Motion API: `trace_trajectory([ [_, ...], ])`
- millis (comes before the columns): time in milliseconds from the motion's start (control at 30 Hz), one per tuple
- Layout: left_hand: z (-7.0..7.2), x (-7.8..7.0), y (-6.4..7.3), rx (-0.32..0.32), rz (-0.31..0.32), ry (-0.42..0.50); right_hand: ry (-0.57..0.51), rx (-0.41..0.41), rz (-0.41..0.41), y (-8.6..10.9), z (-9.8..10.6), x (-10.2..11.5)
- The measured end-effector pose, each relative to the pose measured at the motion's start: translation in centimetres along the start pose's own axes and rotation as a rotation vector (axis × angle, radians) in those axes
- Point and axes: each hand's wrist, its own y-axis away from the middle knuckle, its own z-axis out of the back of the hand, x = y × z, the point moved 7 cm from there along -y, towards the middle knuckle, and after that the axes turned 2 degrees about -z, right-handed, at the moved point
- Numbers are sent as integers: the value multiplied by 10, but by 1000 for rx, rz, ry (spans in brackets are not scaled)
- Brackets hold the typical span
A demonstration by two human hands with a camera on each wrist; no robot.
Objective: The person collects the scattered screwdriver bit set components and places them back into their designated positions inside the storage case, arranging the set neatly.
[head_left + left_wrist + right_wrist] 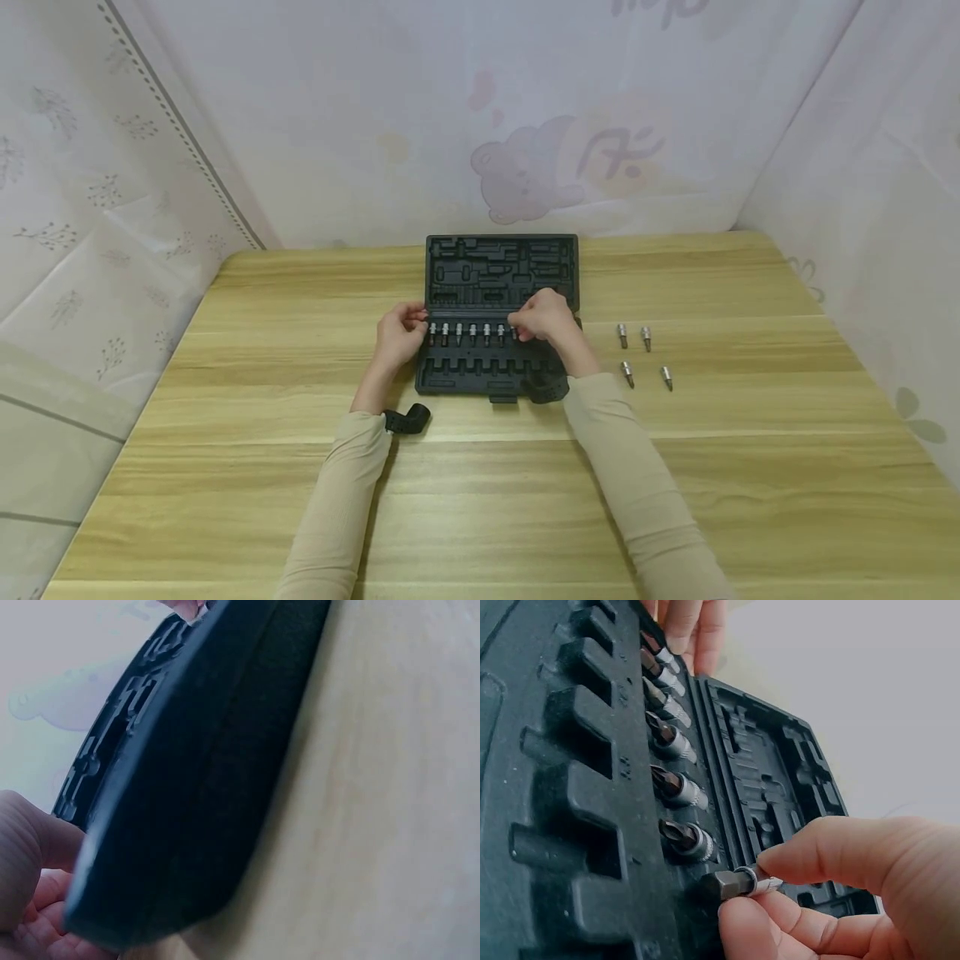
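Observation:
A black plastic tool case (pixel 457 387) lies open on the table, its lid (pixel 480 272) tilted back. My right hand (pixel 546 317) pinches a silver bit socket (pixel 733 885) with a dark hex tip between thumb and fingers, at the right end of a row of seated bit sockets (pixel 676 789). In the right wrist view that piece overlaps the upper row of the case. At the case's left edge near the hinge, my left hand (pixel 397 335) grips the side, its thumb (pixel 56 841) against the rim. The near row of slots (pixel 592 735) holds no bits.
Several loose bit sockets (pixel 647 339) lie on the wooden table (pixel 480 500) to the right of the case. Black wrist cameras (pixel 407 419) sit at both wrists. Printed cloth (pixel 360 125) hangs behind the table and along its sides.

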Motion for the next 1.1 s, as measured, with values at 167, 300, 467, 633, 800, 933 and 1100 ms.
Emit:
trace_trajectory([
  [167,0,-1,0,-1,3,2,70,-4,1,-1,-2,1],
  [300,0,-1,0,1,5,7,115,-15,0,-1,-3,2],
  [467,0,0,0,1,3,6,178,-13,-4,-1,-3,2],
  [633,0,1,0,-1,1,6,195,2,-20,-2,-5,3],
  [800,0,0,0,4,6,9,218,-10,-35,-4,-4,5],
  [933,0,0,1,4,14,12,223,3,-57,-7,-3,3],
  [1100,0,1,1,3,20,18,222,67,-78,-12,-2,1],
])
